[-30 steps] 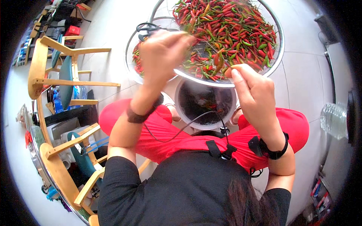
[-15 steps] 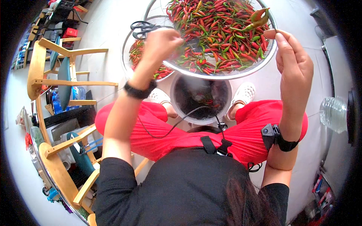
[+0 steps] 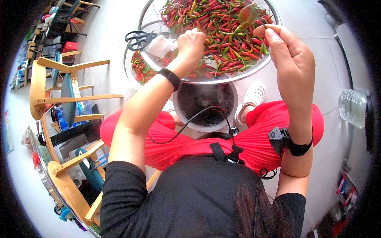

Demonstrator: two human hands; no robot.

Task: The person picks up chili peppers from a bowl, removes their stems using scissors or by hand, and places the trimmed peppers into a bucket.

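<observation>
A wide round mesh sieve (image 3: 266, 68) holds many red and green chili peppers (image 3: 214, 29). My right hand (image 3: 291, 57) is over its right rim, thumb and forefinger pinched together. Just beyond those fingertips hangs a yellowish-green chili pepper (image 3: 247, 18), blurred, which seems held by its stem. Above the sieve's left part is my left hand (image 3: 190, 44), fingers curled closed; what they hold, if anything, is hidden. Beside it lie a white crumpled piece (image 3: 160, 45) and black-handled scissors (image 3: 141, 40) at the sieve's left rim.
A second sieve with chili peppers (image 3: 139, 68) stands partly under the first. Below the rim is a bucket (image 3: 234, 109) with a dark inside, between my white shoes (image 3: 256, 95). Wooden chairs (image 3: 79, 97) stand at the left, a clear water bottle (image 3: 353, 108) at the right.
Both hands have come closer together: the left moved right, off the white piece, and the right moved left with the chili pepper. In the picture the sieve sits slightly further left.
</observation>
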